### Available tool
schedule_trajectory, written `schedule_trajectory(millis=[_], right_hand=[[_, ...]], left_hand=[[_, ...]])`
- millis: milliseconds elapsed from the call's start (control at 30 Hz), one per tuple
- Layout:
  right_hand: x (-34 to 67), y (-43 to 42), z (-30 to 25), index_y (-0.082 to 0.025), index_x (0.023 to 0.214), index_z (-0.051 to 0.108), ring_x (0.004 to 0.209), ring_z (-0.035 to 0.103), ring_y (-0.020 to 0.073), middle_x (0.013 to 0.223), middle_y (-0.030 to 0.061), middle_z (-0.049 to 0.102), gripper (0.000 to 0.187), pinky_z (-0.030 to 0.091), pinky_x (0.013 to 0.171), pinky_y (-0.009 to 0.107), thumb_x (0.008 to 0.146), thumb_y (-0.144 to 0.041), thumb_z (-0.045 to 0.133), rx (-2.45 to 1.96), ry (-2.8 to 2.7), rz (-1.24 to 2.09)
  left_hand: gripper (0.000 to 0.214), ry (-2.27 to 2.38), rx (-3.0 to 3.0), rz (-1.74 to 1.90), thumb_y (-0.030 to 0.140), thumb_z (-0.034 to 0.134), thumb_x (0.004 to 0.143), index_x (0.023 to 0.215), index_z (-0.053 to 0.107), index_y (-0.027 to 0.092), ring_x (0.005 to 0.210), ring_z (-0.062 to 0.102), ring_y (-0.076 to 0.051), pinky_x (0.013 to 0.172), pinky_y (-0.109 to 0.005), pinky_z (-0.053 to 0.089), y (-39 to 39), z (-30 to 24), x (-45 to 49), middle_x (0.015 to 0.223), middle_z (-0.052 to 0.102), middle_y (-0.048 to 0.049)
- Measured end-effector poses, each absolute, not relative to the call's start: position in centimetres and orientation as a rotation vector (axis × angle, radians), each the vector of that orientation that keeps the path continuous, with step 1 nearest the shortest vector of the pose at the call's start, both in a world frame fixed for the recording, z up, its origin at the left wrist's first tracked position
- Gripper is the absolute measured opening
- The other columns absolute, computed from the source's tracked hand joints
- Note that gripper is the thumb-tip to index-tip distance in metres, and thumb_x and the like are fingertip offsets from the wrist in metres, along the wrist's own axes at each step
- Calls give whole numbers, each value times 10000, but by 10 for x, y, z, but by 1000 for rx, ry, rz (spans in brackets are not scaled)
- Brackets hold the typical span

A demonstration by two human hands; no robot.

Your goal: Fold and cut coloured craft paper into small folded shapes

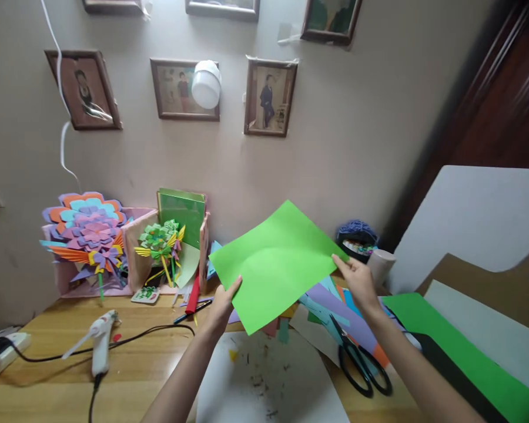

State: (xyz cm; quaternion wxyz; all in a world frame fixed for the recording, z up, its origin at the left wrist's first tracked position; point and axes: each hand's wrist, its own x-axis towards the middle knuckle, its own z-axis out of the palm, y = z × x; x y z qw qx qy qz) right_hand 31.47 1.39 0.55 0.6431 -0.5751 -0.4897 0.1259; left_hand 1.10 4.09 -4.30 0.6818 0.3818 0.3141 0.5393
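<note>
A bright green sheet of paper (277, 264) is held up above the wooden desk (150, 358), tilted toward the wall. My left hand (224, 304) grips its lower left edge, thumb on the front. My right hand (357, 281) pinches its right corner. Below the sheet lies a white board (268, 382) with small scraps on it. Black scissors (359, 361) rest to the right of it, on a pile of coloured paper pieces (335, 311).
A glue gun (100, 341) with its cable lies at the left, beside a power strip (0, 358). Paper flowers (90, 232) in a pink box stand at the wall. A cup (381, 264) and large green and white sheets (462, 346) lie at the right.
</note>
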Motion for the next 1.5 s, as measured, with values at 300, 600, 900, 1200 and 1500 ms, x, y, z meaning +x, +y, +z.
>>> schedule_trajectory(millis=[300,600,900,1200,1500], right_hand=[[269,-65,-110,-186,1318,370,1165,468,182,1259,84,509,463,422,962,352,868,-85,327,-1067,-2067,-248],[212,-90,-136,-140,1347,304,1211,403,176,1261,89,500,491,410,982,339,863,-61,332,-679,-2515,-46],[223,-83,-126,-265,1278,421,1232,382,236,1301,56,470,502,289,1044,438,797,-344,538,-863,-2177,494],[243,-58,-126,-139,1057,564,905,631,269,1049,133,643,457,522,757,383,679,-378,658,-1229,-1132,1551],[237,-65,-129,-159,1061,549,916,628,256,1101,110,623,454,533,731,355,665,-335,682,-1206,-1127,1566]], left_hand=[[225,894,644,924,215,557,776,945,618,80,831,650,-238,811,-369,487,-10,-129,40,956,675,-146],[472,640,500,1041,465,411,834,1075,584,98,1035,569,-247,965,-408,382,-19,-137,48,1103,617,-140],[382,809,782,1063,375,603,732,994,614,96,948,608,-271,900,-423,424,-26,-140,37,1050,640,-153],[392,807,811,913,349,649,688,981,604,92,896,622,-270,858,-415,440,-42,-134,47,972,667,-154],[331,940,879,1123,331,611,705,968,584,131,973,580,-255,857,-384,428,-36,-144,45,1010,654,-114]])
